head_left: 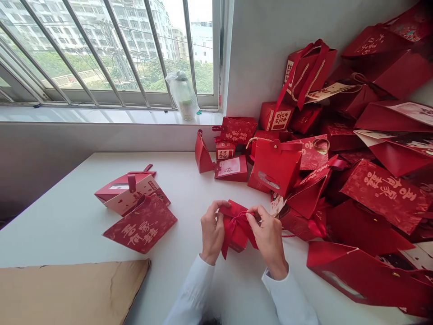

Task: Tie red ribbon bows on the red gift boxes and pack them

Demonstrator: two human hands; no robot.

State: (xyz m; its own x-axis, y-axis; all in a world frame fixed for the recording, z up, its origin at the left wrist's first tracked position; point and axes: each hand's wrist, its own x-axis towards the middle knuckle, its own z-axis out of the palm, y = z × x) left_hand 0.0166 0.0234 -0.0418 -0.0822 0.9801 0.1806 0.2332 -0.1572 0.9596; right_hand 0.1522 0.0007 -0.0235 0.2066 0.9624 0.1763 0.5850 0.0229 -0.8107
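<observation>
A small red gift box (pixel 238 244) stands on the white table in front of me, with a red ribbon (pixel 231 232) tied in a bow across it. My left hand (pixel 212 231) grips the box at its left side, its fingertips at the upper edge and the thumb near the bow. Thumb and forefinger of my right hand (pixel 269 237) pinch the ribbon at the right of the bow. The ribbon's two tails hang down over the box's near side. The far part of the box is partly behind my fingers.
A big heap of red gift bags and boxes (pixel 385 189) covers the table's right side. Several red bags (pixel 144 228) stand on the left. A cardboard sheet (pixel 67 291) lies at the near left. On the windowsill is a jar in a plastic bag (pixel 185 97).
</observation>
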